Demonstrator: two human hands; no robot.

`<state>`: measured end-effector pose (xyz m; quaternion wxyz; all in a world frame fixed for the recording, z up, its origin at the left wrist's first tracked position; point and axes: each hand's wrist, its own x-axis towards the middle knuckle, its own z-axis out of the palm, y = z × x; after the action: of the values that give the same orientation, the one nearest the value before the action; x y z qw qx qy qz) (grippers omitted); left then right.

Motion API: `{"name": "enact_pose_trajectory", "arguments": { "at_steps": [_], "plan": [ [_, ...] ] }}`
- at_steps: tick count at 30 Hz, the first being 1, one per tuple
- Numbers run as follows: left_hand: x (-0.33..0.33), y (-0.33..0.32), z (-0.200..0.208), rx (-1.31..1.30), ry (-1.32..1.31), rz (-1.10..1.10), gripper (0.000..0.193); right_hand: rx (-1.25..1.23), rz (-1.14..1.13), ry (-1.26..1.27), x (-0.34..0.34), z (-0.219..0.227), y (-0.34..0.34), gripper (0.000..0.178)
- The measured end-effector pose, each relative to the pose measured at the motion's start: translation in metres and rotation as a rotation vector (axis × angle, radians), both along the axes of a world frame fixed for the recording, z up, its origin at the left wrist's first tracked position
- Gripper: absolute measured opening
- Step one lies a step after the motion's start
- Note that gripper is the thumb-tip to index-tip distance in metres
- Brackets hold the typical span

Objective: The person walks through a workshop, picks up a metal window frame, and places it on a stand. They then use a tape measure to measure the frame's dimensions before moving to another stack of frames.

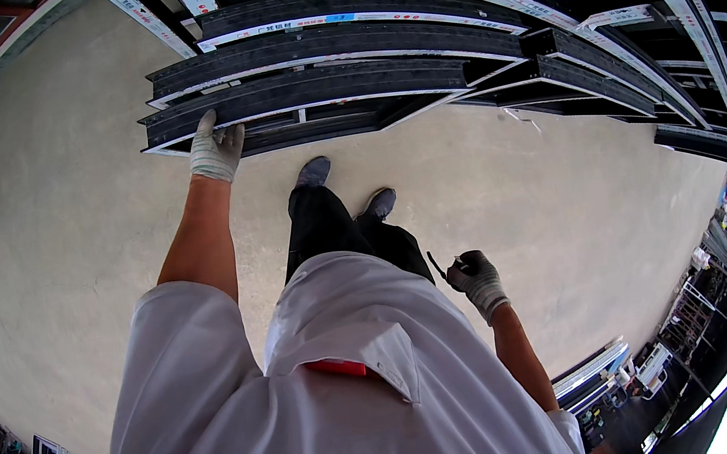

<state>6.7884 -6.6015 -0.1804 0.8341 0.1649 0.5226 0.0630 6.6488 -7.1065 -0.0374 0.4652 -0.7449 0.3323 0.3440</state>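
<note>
While the worker stands on the pale concrete floor [576, 219], the head view shows the gloved left grip [218, 158] laid over the front edge of a black metal profile [311, 96], near its left end; from here I can't tell whether it's pinching tight. More dark profiles [340, 40] lie in rows just beyond that grip, with white film strips along some edges. The right grip [476, 281], gloved too, hangs well apart from them, curled closed around a slim dark item [436, 265], too small to identify. Dark shoes [313, 173] stand between both grips.
</note>
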Motion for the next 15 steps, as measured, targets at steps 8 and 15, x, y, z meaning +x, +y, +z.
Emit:
{"name": "enact_pose_trajectory", "arguments": {
  "at_steps": [8,15],
  "plan": [
    [-0.037,-0.063,0.034,0.021,-0.047,-0.035,0.028,-0.018,0.237,0.034,-0.002,-0.038,-0.062,0.027],
    [-0.081,-0.178,0.094,0.083,-0.162,-0.158,0.033,0.063,0.301,-0.035,0.044,-0.050,-0.116,0.027]
  ]
}}
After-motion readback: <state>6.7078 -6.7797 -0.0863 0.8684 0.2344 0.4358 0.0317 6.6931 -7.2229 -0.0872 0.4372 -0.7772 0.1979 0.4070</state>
